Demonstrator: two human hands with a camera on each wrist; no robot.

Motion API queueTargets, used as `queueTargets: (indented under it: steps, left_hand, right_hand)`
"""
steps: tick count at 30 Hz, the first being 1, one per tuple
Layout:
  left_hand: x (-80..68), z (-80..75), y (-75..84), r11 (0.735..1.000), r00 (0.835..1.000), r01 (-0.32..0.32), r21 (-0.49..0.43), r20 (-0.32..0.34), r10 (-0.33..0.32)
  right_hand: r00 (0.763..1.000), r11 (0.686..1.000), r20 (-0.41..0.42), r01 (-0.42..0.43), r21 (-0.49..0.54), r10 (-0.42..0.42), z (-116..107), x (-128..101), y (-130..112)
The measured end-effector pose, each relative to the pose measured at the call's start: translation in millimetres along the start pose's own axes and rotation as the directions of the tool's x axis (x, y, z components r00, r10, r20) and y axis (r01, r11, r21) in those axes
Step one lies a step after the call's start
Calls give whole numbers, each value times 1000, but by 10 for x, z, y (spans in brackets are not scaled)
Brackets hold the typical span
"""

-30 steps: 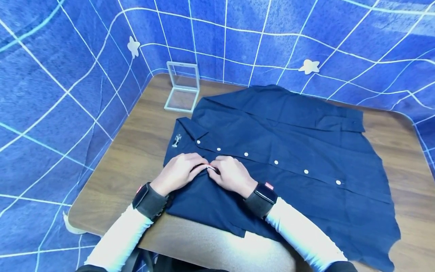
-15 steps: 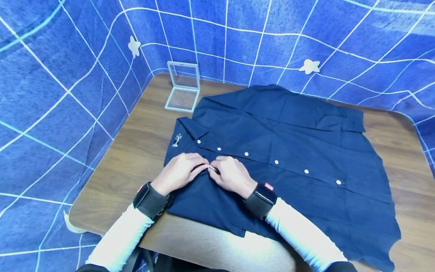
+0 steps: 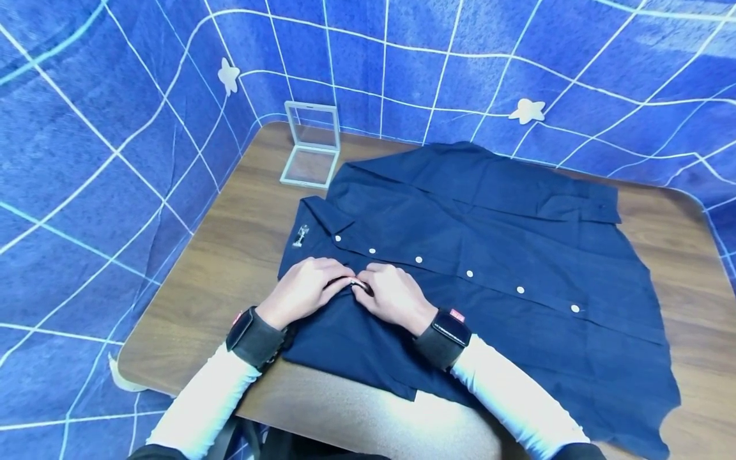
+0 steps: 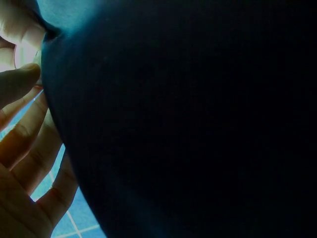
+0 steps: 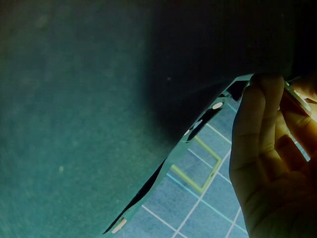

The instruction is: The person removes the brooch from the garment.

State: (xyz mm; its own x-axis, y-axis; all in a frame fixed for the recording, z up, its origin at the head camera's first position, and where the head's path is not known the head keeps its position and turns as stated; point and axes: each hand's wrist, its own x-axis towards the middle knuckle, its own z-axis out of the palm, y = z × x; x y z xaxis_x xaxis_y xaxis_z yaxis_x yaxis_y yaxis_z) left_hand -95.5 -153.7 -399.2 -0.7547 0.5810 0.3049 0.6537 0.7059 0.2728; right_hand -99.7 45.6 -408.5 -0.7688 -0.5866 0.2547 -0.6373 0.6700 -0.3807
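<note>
A navy button-up shirt lies spread on the table, its collar toward the left and a row of white buttons down its front. Above its lower left part my left hand and right hand meet fingertip to fingertip. Between them they pinch a small thin object with a pale edge and a dark side. Fingers cover most of it, so its kind is unclear. In the right wrist view its thin edge shows between thumb and fingers. A shiny pin-like piece lies on the shirt beside the collar.
A clear, pale-framed display case stands unfolded at the back left of the wooden table. Blue cloth walls with a white grid and star shapes rise behind and to the left. Dark shirt fabric fills much of both wrist views.
Both hands stay in place, still pinching the small object. The head view has shifted very slightly, and the shirt and case lie as before.
</note>
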Motion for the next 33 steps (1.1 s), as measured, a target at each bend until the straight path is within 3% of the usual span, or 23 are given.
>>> queueTargets:
  steps: [12, 19, 24, 33]
  left_hand:
    - [-25, 15, -35, 1000, 1000, 10, -2, 3, -10]
    - [-22, -5, -39, 1000, 1000, 6, -6, 7, -6]
    - [-18, -21, -39, 1000, 1000, 11, -13, 2, -11]
    - [-87, -10, -66, 993, 985, 116, -35, 136, -110]
  right_hand:
    - [998, 999, 52, 26, -28, -25, -29, -37, 46]
    - [994, 996, 68, 84, -8, -84, -78, -88, 112]
    - [992, 991, 49, 121, -55, -118, -87, -90, 131]
    - [991, 982, 12, 130, -137, -130, -84, -111, 102]
